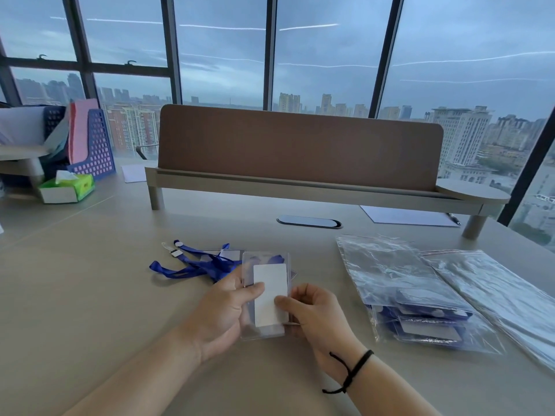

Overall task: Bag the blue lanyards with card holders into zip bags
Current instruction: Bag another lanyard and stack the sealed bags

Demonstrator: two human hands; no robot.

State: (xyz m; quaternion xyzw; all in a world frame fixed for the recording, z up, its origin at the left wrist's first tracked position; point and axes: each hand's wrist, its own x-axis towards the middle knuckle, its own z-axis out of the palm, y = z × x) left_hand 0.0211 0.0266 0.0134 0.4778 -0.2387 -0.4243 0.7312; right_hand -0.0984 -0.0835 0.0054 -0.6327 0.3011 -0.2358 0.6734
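Head view. Both hands work at the near middle of the pale beige desk [90, 295]. The left hand [222, 307] grips the left edge of a clear plastic card holder with a white card inside [268, 295], thumb across its front. The right hand [312, 310] pinches the same holder at its right edge, thumb on the white card, fingers curled behind. The holder is lifted slightly off the desk and tilted toward the camera.

Just behind the holder lies a loose tangle of blue fabric lanyards with white clips [192, 262]; a blue strap shows through the top of the held holder, so it is probably attached to one of them. At least one more clear holder appears to lie under the tangle; the count cannot be read.

To the right, well apart from the hands, sits a stack of clear zip bags already filled with blue lanyards and card holders [420, 313]. Two or three filled bags seem stacked there; the exact number is unclear. Beside it, further right, lies a pile of flat empty clear zip bags [495, 289].

Judgement: task is partly done. Several sets are bagged; the set in hand and what remains in the tangle are still to go. No bag is open or held at present, so the current step looks like squaring up the holder before a bag is fetched.
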